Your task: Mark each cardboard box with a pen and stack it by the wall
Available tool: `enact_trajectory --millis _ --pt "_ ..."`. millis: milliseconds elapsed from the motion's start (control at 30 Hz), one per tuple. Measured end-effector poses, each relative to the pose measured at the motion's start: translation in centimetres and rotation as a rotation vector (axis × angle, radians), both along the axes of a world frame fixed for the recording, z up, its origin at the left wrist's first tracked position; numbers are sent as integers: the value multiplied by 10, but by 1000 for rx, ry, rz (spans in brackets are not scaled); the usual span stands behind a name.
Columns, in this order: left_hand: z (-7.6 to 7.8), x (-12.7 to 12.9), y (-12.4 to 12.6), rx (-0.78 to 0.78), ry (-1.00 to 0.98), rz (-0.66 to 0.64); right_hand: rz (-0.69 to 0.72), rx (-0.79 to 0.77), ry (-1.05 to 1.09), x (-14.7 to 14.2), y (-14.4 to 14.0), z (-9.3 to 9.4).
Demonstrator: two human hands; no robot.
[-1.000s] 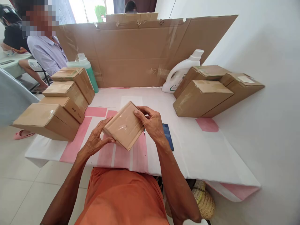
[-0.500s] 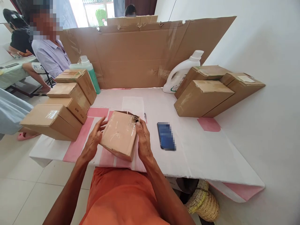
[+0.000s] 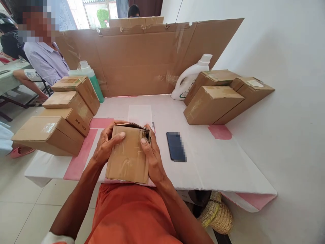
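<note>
At 6 o'clock on the desk, the box has swung from tilted to square-on, left hand and right hand both clamped on its sides, thumbs now at the torn top flap, phone at 3 o'clock.
</note>
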State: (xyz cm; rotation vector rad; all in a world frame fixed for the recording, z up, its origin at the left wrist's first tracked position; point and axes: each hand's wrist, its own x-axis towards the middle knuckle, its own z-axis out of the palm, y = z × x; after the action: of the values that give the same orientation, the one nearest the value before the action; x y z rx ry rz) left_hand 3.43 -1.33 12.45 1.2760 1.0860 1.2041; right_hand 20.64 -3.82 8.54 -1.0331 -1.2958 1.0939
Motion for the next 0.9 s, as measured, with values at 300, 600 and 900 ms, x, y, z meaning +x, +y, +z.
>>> enact_trajectory --millis 300,600,900 --pt "-17 -5 6 222 131 149 92 90 -38 10 26 -5" --pt "20 18 -10 522 744 329 119 154 -50 10 19 -7" --pt "13 32 -9 548 849 401 -131 293 -227 5 20 2"
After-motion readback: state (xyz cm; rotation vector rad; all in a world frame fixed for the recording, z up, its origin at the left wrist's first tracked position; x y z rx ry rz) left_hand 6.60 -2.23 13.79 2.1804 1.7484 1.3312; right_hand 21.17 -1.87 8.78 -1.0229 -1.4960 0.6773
